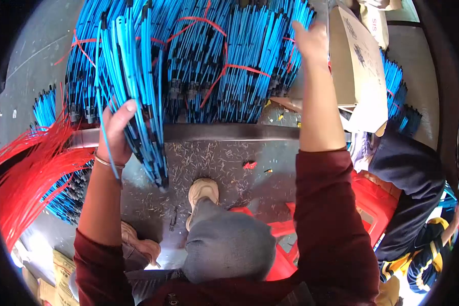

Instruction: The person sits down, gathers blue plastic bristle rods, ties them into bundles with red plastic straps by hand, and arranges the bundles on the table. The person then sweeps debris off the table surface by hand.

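Observation:
My left hand (118, 127) is closed around a loose bunch of thin blue rods with black fittings (130, 66), thumb across the front. The bunch leans over the table's near edge, its lower end hanging above the floor. Farther right, my right hand (312, 43) is raised with its thumb apart from the fingers, and nothing shows in it. It is between the stacked blue rods and a cardboard box (362, 66); whether it touches either I cannot tell. Behind the held bunch lie several large bundles of similar rods (250, 46), bound with red ties (204, 20).
Long red strands (35, 173) drape over the table's left edge (214, 132). More blue rods (64, 199) lie below them. Small scraps litter the floor (214, 158). At right are a red plastic stool (375, 196) and a seated person's dark-trousered leg (408, 163).

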`<action>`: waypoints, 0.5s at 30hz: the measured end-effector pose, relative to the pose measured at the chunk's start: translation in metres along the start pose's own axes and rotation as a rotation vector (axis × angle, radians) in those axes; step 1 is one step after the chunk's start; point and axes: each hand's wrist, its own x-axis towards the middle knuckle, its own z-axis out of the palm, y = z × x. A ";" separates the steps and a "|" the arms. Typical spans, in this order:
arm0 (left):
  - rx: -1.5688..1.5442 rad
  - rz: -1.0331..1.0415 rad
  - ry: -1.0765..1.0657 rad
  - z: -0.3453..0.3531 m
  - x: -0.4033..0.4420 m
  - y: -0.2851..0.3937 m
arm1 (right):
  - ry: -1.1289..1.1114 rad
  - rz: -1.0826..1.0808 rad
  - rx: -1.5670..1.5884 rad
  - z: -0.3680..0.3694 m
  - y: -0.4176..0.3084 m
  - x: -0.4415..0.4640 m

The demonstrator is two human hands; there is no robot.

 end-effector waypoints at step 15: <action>0.163 0.106 0.080 0.010 0.016 0.021 | -0.362 0.254 0.136 0.039 -0.010 -0.089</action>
